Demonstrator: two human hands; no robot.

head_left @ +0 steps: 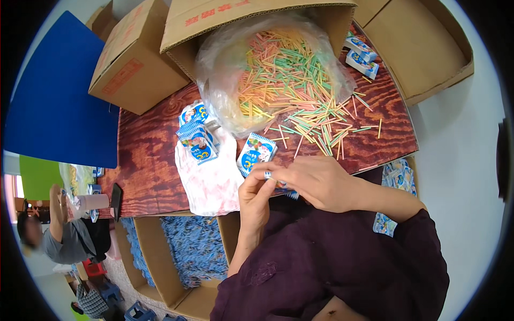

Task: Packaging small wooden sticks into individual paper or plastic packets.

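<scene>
At the near edge of the table my left hand [255, 199] and my right hand [326, 184] meet over a small blue-and-white packet [281, 185]. Fingers of both hands are closed on it, and most of it is hidden beneath them. Just beyond lies a blue-and-white printed packet [256, 153]. To its left, a stack of similar packets [198, 145] rests on a pink-and-white cloth [206, 187]. Thin pastel sticks [284, 69] in yellow, pink and green fill a clear plastic bag [215, 91] and spill onto the table beyond my right hand.
The bag sits in a tipped cardboard box [257, 12]. More packets [363, 63] lie at the table's far right. Below the table's left part, a carton [150, 251] holds many blue wrapped pieces [193, 249]. Further left are a phone [116, 200], a cup [92, 201] and another person [69, 241].
</scene>
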